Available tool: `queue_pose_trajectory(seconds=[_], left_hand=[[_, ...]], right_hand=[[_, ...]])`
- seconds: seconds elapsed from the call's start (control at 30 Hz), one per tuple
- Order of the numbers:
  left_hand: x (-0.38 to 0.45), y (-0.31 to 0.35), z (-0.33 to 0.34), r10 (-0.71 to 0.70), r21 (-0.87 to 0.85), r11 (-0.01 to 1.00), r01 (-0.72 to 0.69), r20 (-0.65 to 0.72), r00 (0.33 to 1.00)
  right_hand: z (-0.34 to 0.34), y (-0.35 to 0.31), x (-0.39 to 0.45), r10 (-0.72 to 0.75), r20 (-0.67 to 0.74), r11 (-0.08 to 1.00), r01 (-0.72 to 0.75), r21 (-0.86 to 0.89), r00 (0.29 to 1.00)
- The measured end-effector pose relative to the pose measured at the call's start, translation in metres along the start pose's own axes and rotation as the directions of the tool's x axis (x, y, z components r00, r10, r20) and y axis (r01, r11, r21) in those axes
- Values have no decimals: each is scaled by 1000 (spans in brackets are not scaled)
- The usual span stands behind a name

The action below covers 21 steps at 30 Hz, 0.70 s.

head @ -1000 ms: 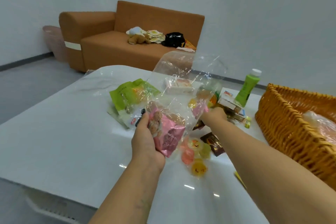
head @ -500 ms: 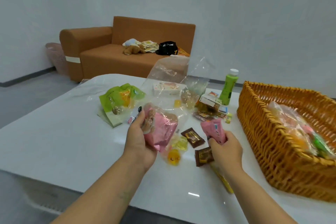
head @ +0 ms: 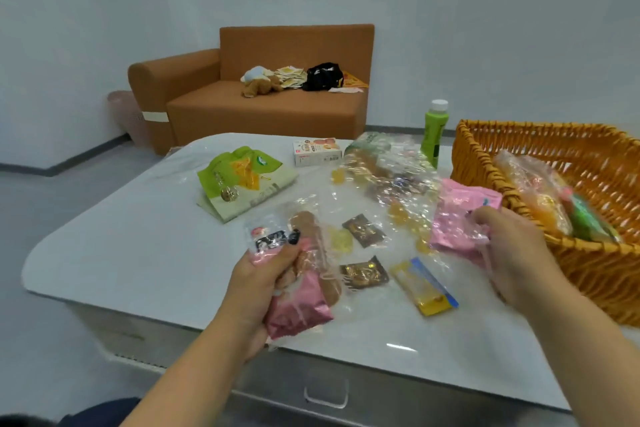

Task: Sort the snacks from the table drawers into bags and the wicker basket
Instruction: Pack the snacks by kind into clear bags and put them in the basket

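Pink packet (head: 462,215), lifted off table (head: 138,236) half second earlier, now inside clear bag (head: 391,180), gripped by right hand (head: 512,253) beside basket (head: 485,149). Left hand (head: 266,274) clutched bag's other end. Bagging step nearly done.

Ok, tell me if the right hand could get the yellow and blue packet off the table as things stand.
Probably not straight away. The yellow and blue packet lies in the open on the table, close to the right hand, with nothing over it. But that hand already holds a pink packet in its grip.

Glossy white table (head: 138,253), woven wicker basket (head: 485,156)
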<state>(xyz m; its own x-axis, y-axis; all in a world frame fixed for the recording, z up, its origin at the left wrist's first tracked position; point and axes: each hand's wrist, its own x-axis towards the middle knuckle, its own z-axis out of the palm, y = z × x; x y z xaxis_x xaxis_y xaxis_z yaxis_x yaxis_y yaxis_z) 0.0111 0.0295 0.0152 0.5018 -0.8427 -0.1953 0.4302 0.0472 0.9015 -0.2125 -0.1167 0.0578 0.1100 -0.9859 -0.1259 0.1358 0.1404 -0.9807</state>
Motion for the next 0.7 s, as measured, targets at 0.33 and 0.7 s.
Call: queue_pose_trajectory(seconds=[0.33,0.7], left_hand=[[3,-3,0,98,244,967,-79,-68,993],[-3,12,-15,-32,158,987,23,51,998]], right_hand=[[-21,-13,-24,25,378,966,75,-248,926],[-13,-16,-26,73,723,997,-26,-75,687]])
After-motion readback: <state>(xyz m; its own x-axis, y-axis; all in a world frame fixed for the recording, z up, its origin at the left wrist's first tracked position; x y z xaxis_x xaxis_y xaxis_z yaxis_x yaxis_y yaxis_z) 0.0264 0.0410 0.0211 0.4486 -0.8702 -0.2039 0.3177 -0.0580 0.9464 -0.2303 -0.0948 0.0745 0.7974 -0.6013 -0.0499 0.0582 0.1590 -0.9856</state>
